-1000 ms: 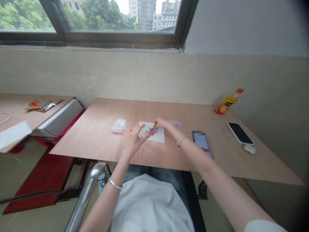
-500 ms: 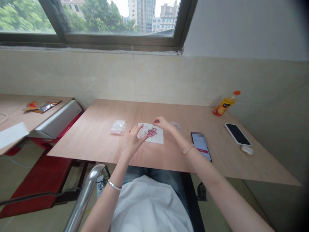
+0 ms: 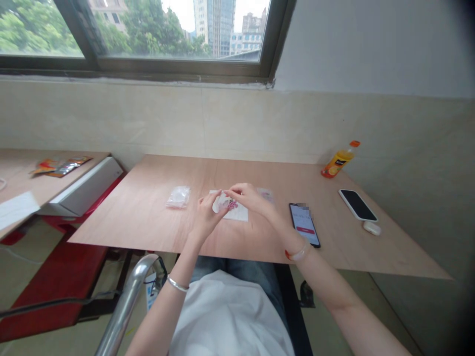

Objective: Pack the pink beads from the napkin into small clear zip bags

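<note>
On the table lies a white sheet, possibly tissue or paper, with a cluster of small pink beads on it. My left hand is over the sheet's left edge, thumb and fingers curved toward each other. Between them shows a faint pale pink round shape, too small to name. My right hand reaches over the sheet from the right, its fingertips pinched close to those of my left hand. What the fingers hold, if anything, is too small to make out.
Left of my hands lies a clear plastic packet; another small packet is partly behind my right wrist. To the right are a lit phone, a white-edged phone, a white earbud case and an orange drink bottle.
My right hand has moved left and slightly down, bringing its fingertips up to my left hand's. The left hand has stayed nearly in place. The whole view has shifted slightly.
</note>
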The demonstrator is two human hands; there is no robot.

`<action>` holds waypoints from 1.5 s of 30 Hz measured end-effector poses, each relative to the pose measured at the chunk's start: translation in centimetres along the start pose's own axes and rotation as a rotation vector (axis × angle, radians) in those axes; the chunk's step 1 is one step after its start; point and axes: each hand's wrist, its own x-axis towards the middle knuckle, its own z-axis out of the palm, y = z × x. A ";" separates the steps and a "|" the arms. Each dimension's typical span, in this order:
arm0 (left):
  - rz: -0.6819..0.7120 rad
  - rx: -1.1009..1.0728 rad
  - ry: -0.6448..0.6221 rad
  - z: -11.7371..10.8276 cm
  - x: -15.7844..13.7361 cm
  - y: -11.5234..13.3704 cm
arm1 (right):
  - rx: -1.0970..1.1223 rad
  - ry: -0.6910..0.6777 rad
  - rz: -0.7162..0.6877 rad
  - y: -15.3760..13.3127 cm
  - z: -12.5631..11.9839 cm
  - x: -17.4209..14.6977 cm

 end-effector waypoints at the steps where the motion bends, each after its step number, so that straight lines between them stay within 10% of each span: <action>1: -0.006 -0.011 0.001 0.0 0.0 -0.1 | 0.039 -0.030 0.005 -0.1 -0.1 -0.2; 7: -0.039 -0.091 -0.008 0.1 0.3 -0.1 | 0.119 -0.205 -0.046 -1.2 -0.2 -1.5; 19: -0.362 -0.763 -0.052 -1.4 0.8 -0.4 | 0.329 -0.022 0.039 -0.9 -1.4 -3.0; 33: -0.304 -0.747 -0.048 -2.6 1.1 1.9 | 0.407 0.214 0.028 -2.0 -1.2 -4.7; 45: -0.302 -0.758 -0.040 -3.5 1.2 3.8 | 0.602 0.122 0.027 -3.0 -1.2 -5.1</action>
